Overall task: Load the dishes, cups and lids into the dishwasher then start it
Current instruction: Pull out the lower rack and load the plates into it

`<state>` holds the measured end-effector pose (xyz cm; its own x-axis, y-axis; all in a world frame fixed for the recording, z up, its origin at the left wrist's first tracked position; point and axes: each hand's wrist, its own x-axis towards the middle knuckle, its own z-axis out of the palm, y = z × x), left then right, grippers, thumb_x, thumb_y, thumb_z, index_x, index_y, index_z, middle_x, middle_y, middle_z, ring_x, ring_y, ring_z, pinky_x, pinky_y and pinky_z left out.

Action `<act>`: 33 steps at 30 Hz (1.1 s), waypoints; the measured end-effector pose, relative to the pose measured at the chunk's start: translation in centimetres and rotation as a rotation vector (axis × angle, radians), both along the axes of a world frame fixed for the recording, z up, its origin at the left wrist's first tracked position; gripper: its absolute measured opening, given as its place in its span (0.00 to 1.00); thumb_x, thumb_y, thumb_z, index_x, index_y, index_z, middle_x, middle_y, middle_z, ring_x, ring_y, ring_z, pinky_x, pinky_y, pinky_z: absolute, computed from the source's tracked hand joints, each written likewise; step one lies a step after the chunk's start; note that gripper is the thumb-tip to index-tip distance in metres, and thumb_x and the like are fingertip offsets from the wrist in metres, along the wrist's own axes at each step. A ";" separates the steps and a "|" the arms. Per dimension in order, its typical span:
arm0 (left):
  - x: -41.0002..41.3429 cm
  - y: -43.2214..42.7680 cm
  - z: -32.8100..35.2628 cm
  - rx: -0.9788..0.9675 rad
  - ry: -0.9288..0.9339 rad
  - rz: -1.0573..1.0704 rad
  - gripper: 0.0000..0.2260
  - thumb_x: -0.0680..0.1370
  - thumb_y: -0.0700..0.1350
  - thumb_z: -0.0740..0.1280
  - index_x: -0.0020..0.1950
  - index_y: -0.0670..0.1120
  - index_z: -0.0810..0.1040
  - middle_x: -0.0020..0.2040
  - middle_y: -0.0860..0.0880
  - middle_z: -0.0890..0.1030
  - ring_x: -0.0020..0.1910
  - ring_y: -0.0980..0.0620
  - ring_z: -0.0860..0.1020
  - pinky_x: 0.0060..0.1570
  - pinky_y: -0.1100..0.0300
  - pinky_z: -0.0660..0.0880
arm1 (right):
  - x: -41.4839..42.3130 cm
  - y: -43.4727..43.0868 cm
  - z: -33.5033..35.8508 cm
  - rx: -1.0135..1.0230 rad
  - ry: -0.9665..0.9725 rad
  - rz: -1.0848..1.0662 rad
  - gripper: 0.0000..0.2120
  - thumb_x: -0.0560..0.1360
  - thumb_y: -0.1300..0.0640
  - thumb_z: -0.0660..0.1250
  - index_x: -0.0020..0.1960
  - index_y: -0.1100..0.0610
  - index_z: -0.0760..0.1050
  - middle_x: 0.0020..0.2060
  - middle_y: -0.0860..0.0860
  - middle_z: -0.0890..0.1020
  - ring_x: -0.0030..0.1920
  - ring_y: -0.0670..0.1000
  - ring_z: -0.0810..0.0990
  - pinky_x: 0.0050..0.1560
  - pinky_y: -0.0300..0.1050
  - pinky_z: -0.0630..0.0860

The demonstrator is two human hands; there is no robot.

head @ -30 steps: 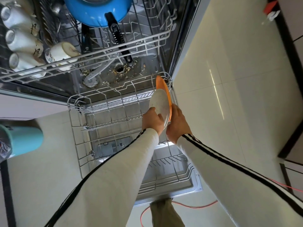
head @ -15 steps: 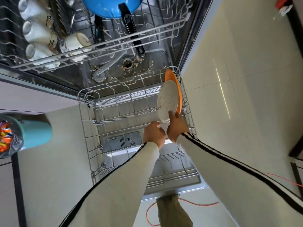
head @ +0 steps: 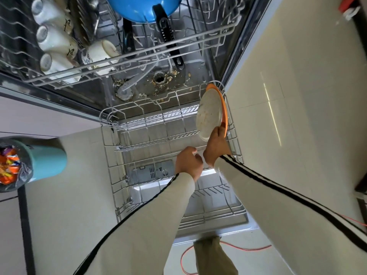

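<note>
The dishwasher is open with its lower wire rack (head: 111, 175) pulled out over the door. A white plate (head: 208, 114) with food marks stands on edge at the rack's far right, against an orange plate (head: 224, 108) behind it. My right hand (head: 216, 145) grips the white plate's lower edge. My left hand (head: 188, 163) hangs just left of it, fingers curled, holding nothing. The upper rack (head: 139, 54) holds several white cups (head: 53, 42) and a blue pan (head: 139, 8) with a black handle.
Food scraps lie around the drain (head: 158, 78) on the dishwasher floor. A teal bin (head: 39, 161) with wrappers stands on the floor at the left. A red cable (head: 248, 249) runs across the tiles near my leg. A dark cabinet edge (head: 361, 185) is at the right.
My left hand let go of the white plate and drew back toward me. The right hand keeps the plate standing beside the orange one.
</note>
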<state>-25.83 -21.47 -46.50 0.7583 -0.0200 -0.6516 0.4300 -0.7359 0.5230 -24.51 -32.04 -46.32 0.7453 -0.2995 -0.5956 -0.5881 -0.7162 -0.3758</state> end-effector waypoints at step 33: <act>-7.5 47.9 29.8 0.400 -0.248 -0.608 0.29 0.84 0.54 0.52 0.81 0.44 0.46 0.82 0.47 0.44 0.80 0.47 0.43 0.78 0.47 0.44 | -12.3 42.2 29.4 -0.162 -0.033 0.489 0.29 0.83 0.48 0.50 0.80 0.55 0.46 0.80 0.54 0.45 0.79 0.54 0.45 0.79 0.52 0.47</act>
<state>-33.35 26.46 -16.70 0.8144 -0.2789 -0.5090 -0.2062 -0.9588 0.1955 -36.77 10.18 -16.96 0.8387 0.0025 -0.5446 -0.1595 -0.9550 -0.2500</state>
